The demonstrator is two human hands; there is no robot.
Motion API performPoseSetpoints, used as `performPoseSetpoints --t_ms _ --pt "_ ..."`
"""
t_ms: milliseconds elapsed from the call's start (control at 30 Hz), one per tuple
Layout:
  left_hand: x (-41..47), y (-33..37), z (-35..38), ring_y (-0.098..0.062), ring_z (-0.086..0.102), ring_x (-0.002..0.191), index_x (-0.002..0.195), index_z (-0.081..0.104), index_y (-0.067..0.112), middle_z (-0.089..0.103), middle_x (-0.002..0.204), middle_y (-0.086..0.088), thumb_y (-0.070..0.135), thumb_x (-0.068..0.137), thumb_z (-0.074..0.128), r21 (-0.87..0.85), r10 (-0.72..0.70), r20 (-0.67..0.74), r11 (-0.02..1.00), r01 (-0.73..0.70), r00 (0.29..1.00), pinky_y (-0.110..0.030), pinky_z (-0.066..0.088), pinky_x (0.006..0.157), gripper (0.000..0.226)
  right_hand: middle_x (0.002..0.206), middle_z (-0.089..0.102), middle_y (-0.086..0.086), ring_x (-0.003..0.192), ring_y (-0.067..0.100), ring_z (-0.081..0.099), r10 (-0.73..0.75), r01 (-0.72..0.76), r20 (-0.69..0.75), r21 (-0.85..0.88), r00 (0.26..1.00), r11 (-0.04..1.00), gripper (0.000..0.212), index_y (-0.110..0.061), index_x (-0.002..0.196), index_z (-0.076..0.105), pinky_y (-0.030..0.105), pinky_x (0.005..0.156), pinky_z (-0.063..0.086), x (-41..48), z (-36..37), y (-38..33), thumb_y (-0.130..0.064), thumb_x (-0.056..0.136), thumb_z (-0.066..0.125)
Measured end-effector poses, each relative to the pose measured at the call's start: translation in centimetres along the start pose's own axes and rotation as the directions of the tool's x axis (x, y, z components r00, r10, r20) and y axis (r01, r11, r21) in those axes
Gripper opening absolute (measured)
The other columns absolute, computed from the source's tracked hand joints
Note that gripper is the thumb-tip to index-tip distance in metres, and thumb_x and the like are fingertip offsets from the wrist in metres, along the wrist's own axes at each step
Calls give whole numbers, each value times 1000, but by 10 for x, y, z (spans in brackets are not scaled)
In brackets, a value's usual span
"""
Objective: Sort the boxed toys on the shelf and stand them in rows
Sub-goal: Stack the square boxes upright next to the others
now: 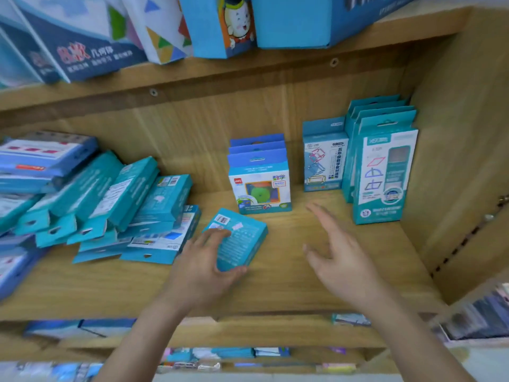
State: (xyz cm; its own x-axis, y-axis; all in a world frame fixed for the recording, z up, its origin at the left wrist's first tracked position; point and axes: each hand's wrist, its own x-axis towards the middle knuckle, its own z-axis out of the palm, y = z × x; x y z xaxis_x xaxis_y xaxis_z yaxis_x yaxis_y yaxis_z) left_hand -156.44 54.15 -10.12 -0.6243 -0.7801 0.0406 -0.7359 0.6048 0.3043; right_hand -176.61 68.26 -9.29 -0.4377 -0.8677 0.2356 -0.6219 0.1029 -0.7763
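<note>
the left hand (205, 267) grips a teal box (239, 241) lying flat on the shelf (289, 285), fingers and thumb curled round it. at its 3 o'clock the right hand (340, 257) hovers, fingers spread, holding nothing.

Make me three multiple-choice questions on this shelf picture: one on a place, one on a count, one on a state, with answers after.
1. Where on the shelf does the heap of flat teal boxes lie?
A. left side
B. against the right wall
C. middle

2. How many blue-topped boxes stand in the middle row?
A. one
B. three
C. six

3. What is the right hand doing?
A. gripping a box
B. hovering open, holding nothing
C. pressing on the heap

Answers: 1 A, the heap fills the left side. 2 B, three blue hang tabs show one behind another. 3 B, its fingers are spread above bare wood; the left hand grips the loose teal box.
</note>
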Motion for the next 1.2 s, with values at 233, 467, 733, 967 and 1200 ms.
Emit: performPoseSetpoints --t_ms 233,467,733,967,1200 --pt "-23 -17 2 -31 36 136 141 38 26 38 149 -9 51 62 38 262 80 110 959 -107 991 -48 37 105 83 158 14 -4 145 15 9 -116 195 298 -253 948 947 77 -34 148 18 28 117 13 1 53 -17 -23 85 61" --pt "-24 -44 -10 -10 67 83 96 61 29 68 89 11 33 84 48 347 483 29 816 -462 875 -31 52 79 18 124 62 -11 122 13 55 -235 395 352 -503 906 769 72 -37 113 55 48 85 45 6 111 -35 -28 49 87" --pt "-18 -31 -41 -7 61 81 96 59 30 66 87 10 33 88 57 -168 296 -453 898 -406 841 -22 48 74 9 76 68 -2 73 18 63 -285 285 24 16 958 958 22 -17 83 68 36 67 49 21 82 -68 -31 91 53" --pt "-19 -26 -46 -17 70 86 123 51 16 74 95 -4 30 66 82 -930 2 70 363 64 998 -30 55 77 66 73 67 -4 69 8 59 95 -93 15 389 995 916 5 -12 78 71 22 66 45 37 70 -76 -9 82 71" --pt "-25 -12 -44 -27 71 74 115 57 7 74 88 -14 16 69 70 -984 -149 54 163 78 987 -34 58 62 48 90 71 2 83 22 67 175 -136 -27 514 984 847 19 -26 88 66 39 76 54 42 68 -82 -9 80 73"
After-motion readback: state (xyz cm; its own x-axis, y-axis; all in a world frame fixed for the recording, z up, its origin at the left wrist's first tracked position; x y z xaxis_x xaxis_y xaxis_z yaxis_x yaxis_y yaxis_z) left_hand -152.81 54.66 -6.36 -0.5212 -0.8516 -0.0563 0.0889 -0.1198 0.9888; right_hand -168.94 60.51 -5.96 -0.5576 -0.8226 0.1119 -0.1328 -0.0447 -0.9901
